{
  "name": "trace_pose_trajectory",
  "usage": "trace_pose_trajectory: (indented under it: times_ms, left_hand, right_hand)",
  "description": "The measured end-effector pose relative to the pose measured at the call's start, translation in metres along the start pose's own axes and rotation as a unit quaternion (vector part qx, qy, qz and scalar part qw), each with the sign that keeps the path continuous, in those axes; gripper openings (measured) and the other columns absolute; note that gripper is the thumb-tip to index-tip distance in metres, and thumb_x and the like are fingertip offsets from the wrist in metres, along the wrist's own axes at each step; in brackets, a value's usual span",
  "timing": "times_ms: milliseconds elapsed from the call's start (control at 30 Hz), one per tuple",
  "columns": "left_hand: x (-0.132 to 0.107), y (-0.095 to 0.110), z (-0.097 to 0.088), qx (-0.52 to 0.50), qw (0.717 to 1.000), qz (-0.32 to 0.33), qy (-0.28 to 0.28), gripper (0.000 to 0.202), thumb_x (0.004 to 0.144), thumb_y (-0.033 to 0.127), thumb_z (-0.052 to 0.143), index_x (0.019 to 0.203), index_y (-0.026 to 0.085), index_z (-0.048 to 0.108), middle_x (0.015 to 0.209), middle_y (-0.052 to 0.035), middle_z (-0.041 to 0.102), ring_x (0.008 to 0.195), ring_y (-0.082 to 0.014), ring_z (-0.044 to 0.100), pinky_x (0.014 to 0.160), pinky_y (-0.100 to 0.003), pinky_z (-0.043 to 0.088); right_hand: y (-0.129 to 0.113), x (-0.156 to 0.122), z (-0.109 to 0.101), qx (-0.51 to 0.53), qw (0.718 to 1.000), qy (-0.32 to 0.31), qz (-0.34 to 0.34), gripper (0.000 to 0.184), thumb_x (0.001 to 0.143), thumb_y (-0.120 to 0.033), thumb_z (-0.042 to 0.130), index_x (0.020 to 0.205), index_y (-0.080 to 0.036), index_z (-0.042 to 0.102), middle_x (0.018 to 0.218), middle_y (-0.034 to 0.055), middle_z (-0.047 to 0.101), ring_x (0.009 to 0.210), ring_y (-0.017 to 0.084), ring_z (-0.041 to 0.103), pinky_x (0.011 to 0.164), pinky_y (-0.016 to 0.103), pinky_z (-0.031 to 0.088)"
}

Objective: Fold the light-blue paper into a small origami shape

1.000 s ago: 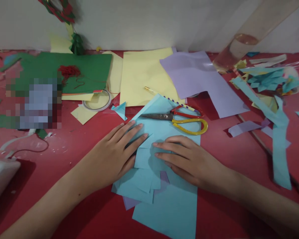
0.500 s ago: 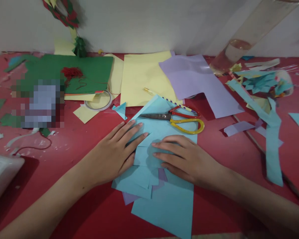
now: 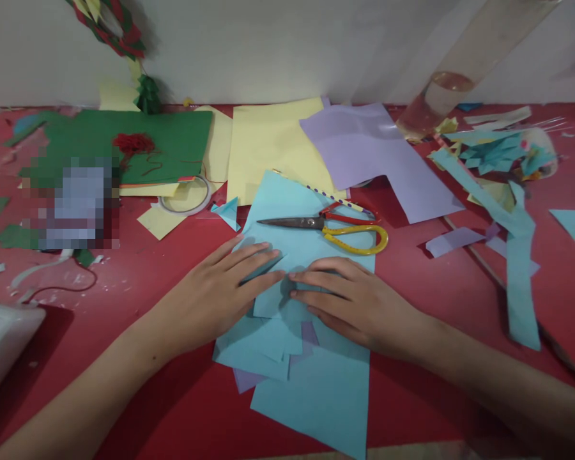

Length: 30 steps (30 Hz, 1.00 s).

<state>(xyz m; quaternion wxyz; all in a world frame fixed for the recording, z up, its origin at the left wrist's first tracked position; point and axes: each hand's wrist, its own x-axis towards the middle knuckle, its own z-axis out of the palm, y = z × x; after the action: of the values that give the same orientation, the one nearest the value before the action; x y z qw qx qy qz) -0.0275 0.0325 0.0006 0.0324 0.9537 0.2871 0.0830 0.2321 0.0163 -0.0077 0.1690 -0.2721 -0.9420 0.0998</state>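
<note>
Light blue paper (image 3: 316, 390) lies in overlapping sheets down the middle of the red table. On its left side rests my left hand (image 3: 220, 287), palm down with the fingers stretched and slightly apart. My right hand (image 3: 352, 297) lies opposite, fingers a little bent and spread, their tips on a small blue piece (image 3: 273, 300). The two hands' fingertips almost meet there. Just beyond them, scissors (image 3: 311, 222) with one red and one yellow handle lie on the blue paper, blades pointing left. Bits of purple paper (image 3: 246, 380) peek out between the blue sheets.
Behind lie yellow paper (image 3: 268, 147), purple paper (image 3: 354, 144), a dotted pencil (image 3: 323, 191), a tape roll (image 3: 206, 198) and green sheets (image 3: 182, 140). A clear tube with liquid (image 3: 431, 102) leans at back right, near paper strips (image 3: 522, 275). A blurred device (image 3: 81, 204) sits left.
The blue paper's far left edge, folded over before, now lies flat. My left index finger has moved right, towards my right fingertips, and the left thumb is now out of sight.
</note>
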Motion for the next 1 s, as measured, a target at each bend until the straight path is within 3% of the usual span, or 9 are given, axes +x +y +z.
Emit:
trace_pose_trajectory:
  times_ms: [133, 300, 467, 600, 833, 1000]
  left_hand:
    - [-0.001, -0.001, 0.000, -0.010, 1.000, 0.017, 0.021, 0.037, 0.090, 0.007, 0.047, 0.120, 0.023, 0.060, 0.134, -0.0066, 0.057, 0.129, -0.0233, 0.048, 0.110, -0.049, 0.039]
    - [-0.001, 0.001, 0.001, -0.022, 0.996, 0.018, 0.081, 0.027, 0.090, 0.010, 0.050, 0.108, 0.022, 0.066, 0.121, -0.0061, 0.066, 0.118, -0.0222, 0.057, 0.099, -0.044, 0.050]
    - [-0.002, 0.002, 0.002, -0.038, 0.994, 0.001, 0.105, 0.028, 0.092, 0.011, 0.046, 0.109, 0.022, 0.066, 0.113, -0.0048, 0.069, 0.113, -0.0211, 0.061, 0.093, -0.042, 0.055]
    - [-0.001, 0.003, 0.003, -0.073, 0.990, -0.006, 0.123, 0.028, 0.092, 0.010, 0.046, 0.109, 0.018, 0.066, 0.111, -0.0054, 0.071, 0.108, -0.0201, 0.064, 0.092, -0.040, 0.056]
    - [0.006, 0.008, 0.004, -0.236, 0.948, -0.136, 0.166, 0.024, 0.089, 0.009, 0.054, 0.107, 0.018, 0.067, 0.107, -0.0035, 0.072, 0.100, -0.0144, 0.068, 0.086, -0.025, 0.059]
    - [0.005, 0.011, -0.002, -0.259, 0.947, -0.090, 0.166, 0.031, 0.088, 0.004, 0.051, 0.109, 0.021, 0.067, 0.113, -0.0038, 0.070, 0.103, -0.0150, 0.068, 0.087, -0.026, 0.059]
  right_hand:
    - [0.000, -0.001, 0.001, 0.007, 1.000, -0.005, 0.015, 0.026, 0.092, -0.025, 0.054, 0.115, -0.019, 0.065, 0.121, 0.0059, 0.066, 0.113, 0.024, 0.053, 0.092, 0.043, 0.052]
    - [0.002, -0.004, 0.002, 0.005, 1.000, -0.019, 0.002, 0.044, 0.087, -0.048, 0.059, 0.118, -0.018, 0.062, 0.128, 0.0085, 0.061, 0.118, 0.027, 0.050, 0.095, 0.048, 0.049]
    - [0.002, -0.003, 0.002, 0.011, 1.000, 0.020, 0.004, 0.026, 0.091, -0.023, 0.053, 0.114, -0.015, 0.064, 0.117, 0.0094, 0.067, 0.111, 0.023, 0.056, 0.090, 0.044, 0.052]
    - [0.002, -0.002, 0.002, 0.035, 0.998, 0.050, 0.029, 0.025, 0.092, -0.015, 0.049, 0.111, -0.017, 0.065, 0.111, 0.0072, 0.070, 0.107, 0.022, 0.059, 0.088, 0.042, 0.054]
    - [0.004, 0.005, 0.000, 0.135, 0.975, 0.152, 0.089, 0.022, 0.089, -0.009, 0.054, 0.107, -0.018, 0.063, 0.097, 0.0057, 0.072, 0.094, 0.017, 0.064, 0.082, 0.035, 0.056]
    - [0.002, 0.004, -0.007, 0.107, 0.976, 0.182, 0.060, 0.027, 0.083, -0.001, 0.054, 0.098, -0.020, 0.066, 0.109, 0.0089, 0.065, 0.108, 0.022, 0.058, 0.086, 0.041, 0.055]
